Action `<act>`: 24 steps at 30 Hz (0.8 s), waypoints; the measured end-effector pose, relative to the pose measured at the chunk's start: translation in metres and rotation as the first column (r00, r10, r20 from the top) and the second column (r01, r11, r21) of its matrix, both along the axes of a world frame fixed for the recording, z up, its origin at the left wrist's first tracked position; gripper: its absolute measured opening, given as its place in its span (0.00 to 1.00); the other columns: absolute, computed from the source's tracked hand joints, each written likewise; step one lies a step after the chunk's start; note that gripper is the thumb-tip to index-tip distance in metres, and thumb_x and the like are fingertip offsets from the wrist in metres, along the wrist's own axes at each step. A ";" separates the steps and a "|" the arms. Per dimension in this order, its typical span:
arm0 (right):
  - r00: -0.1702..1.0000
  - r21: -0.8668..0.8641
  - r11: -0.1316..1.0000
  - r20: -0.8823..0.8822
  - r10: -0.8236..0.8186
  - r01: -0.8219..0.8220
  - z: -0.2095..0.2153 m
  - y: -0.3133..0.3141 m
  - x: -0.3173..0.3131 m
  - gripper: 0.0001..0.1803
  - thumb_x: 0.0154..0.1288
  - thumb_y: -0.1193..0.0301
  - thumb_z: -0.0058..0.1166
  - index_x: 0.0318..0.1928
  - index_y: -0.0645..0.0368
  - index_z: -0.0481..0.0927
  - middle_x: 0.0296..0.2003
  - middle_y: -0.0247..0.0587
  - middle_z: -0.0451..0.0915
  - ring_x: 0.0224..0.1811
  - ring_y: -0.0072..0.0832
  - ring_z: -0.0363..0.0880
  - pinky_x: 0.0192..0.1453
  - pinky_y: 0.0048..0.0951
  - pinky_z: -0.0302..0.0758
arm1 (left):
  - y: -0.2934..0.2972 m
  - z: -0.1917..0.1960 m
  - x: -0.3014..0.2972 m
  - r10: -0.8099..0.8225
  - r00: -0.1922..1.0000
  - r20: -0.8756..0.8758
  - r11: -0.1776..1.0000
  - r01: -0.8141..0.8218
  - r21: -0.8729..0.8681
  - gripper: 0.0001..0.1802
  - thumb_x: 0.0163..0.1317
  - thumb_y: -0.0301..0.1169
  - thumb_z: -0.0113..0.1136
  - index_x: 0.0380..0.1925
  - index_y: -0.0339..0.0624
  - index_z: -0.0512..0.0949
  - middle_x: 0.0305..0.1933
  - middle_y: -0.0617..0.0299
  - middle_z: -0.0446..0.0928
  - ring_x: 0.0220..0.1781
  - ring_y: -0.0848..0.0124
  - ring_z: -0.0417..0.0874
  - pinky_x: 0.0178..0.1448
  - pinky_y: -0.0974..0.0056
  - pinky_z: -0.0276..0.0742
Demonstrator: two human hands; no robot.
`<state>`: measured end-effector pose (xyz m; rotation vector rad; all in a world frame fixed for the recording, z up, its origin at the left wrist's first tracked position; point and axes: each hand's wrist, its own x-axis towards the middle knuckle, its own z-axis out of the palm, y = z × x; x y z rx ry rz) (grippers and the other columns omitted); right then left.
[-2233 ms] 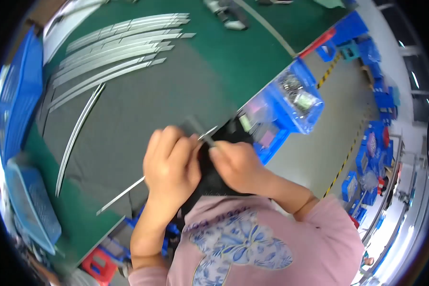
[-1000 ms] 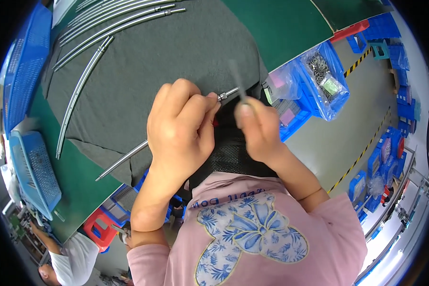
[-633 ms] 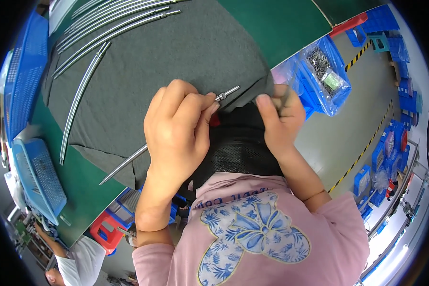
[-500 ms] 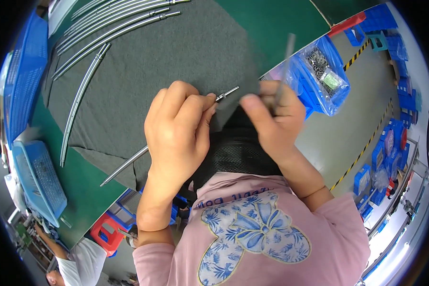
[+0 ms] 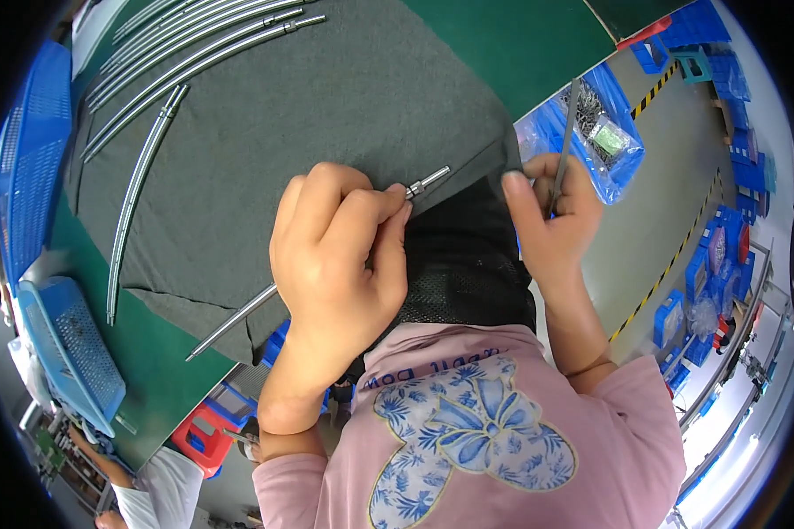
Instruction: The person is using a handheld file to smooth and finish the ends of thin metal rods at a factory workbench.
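My left hand [image 5: 340, 251] is closed around a slim silver metal rod [image 5: 234, 322]. The rod's stepped, narrow tip pokes out past the thumb and finger, and its other end reaches down to the left over the cloth; the palm hides its middle. To the right, apart from the rod, my right hand [image 5: 560, 216] grips a thin, flat grey strip [image 5: 571, 123] that stands nearly upright; its exact kind cannot be made out. Beneath my left hand a dark grey cloth [image 5: 326, 106] covers the green table [image 5: 538, 44].
Several silver rods [image 5: 194, 57] lie at the far left, with one separate rod [image 5: 138, 198] nearer. Blue baskets [image 5: 75, 353] line the left edge. At right is a blue bin [image 5: 622, 172] of small metal parts. A person's white sleeve [image 5: 163, 489] shows lower left, near a red stool [image 5: 205, 441].
My right hand has moved right, away from the rod's tip, with the grey strip still in its grip. The left hand keeps its hold and has shifted slightly right.
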<state>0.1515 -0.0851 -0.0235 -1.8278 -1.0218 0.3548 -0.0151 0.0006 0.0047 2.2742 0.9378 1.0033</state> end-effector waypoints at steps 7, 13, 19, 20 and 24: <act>0.955 0.097 0.981 -0.231 0.187 -0.169 0.016 -0.011 0.001 0.11 0.65 0.73 0.39 0.39 0.66 0.74 0.14 0.28 0.63 0.16 0.13 0.60 0.20 0.18 0.54 | -0.002 -0.002 0.002 0.035 0.999 -0.003 0.999 -0.035 0.039 0.08 0.38 0.19 0.64 0.20 0.39 0.75 0.24 0.62 0.68 0.23 0.66 0.66 0.25 0.64 0.61; 0.981 0.126 0.974 0.053 0.186 -0.191 0.011 -0.008 0.000 0.17 0.60 0.78 0.47 0.51 0.67 0.72 0.28 0.40 0.79 0.18 0.25 0.70 0.25 0.23 0.67 | -0.002 -0.001 -0.001 0.040 0.999 -0.016 0.999 -0.040 -0.001 0.09 0.39 0.19 0.64 0.23 0.40 0.76 0.25 0.61 0.69 0.24 0.65 0.67 0.26 0.65 0.62; 0.924 0.022 0.927 0.090 0.371 -0.374 0.017 -0.016 -0.017 0.23 0.50 0.84 0.49 0.51 0.64 0.75 0.21 0.42 0.75 0.14 0.29 0.69 0.18 0.27 0.65 | 0.004 -0.002 -0.004 0.006 0.995 -0.097 0.993 0.006 0.122 0.10 0.39 0.19 0.64 0.26 0.40 0.78 0.25 0.61 0.70 0.24 0.66 0.68 0.26 0.65 0.63; 0.915 0.051 0.917 0.107 0.388 -0.395 0.015 -0.016 -0.018 0.25 0.49 0.84 0.48 0.51 0.63 0.75 0.19 0.40 0.72 0.13 0.29 0.67 0.17 0.27 0.64 | 0.004 -0.001 -0.004 0.001 0.995 -0.101 0.992 0.011 0.123 0.10 0.39 0.19 0.64 0.26 0.40 0.78 0.25 0.61 0.70 0.24 0.66 0.68 0.26 0.65 0.63; 0.863 -0.006 0.870 0.119 0.491 -0.494 0.019 -0.021 -0.020 0.26 0.49 0.87 0.43 0.52 0.67 0.74 0.18 0.39 0.71 0.15 0.25 0.66 0.20 0.24 0.64 | 0.004 -0.003 -0.004 -0.001 0.998 -0.064 0.994 0.008 0.106 0.10 0.39 0.19 0.64 0.26 0.40 0.78 0.25 0.61 0.70 0.24 0.66 0.69 0.26 0.65 0.63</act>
